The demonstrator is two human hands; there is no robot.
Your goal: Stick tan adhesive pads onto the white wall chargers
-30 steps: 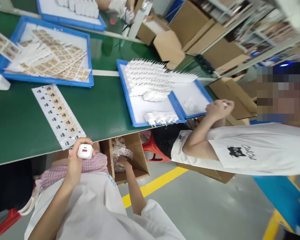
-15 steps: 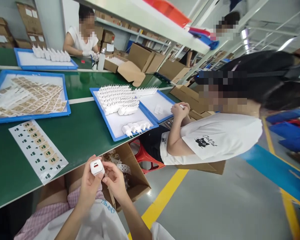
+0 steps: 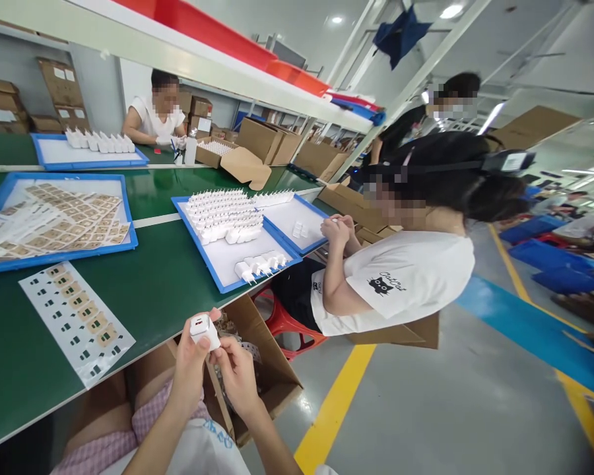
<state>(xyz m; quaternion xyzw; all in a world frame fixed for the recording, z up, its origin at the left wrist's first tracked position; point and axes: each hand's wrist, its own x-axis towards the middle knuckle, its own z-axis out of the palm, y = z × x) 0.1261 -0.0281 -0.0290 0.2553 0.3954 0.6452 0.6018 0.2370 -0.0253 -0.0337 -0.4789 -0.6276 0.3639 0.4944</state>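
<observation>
A white charger plug point(image 3: 206, 334) with a red-lined USB port is held over the table's front edge, its port face up. My left hand point(image 3: 191, 369) grips it between thumb and fingers. From the right, my right hand point(image 3: 238, 377) pinches at the lower side of the same charger plug; its fingertips are partly hidden. On the green table to the left lies a sticker sheet point(image 3: 74, 310) with beige labels and cut-outs. Further ahead, a blue-rimmed tray point(image 3: 198, 254) bears rows of upright white charger plugs point(image 3: 220, 210) and several lying on their sides point(image 3: 260, 265).
Another blue tray point(image 3: 133, 236) at the left holds a pile of label sheets point(image 3: 74, 218). Below the table edge stands an open cardboard box point(image 3: 277, 392) with scraps. A co-worker point(image 3: 391, 284) sits close on the right on a red stool point(image 3: 282, 330); another person point(image 3: 153, 119) sits opposite.
The charger plug has tilted and turned in my hands, showing more of its side. My right hand's fingers have closed in on it. The head view has tilted upwards.
</observation>
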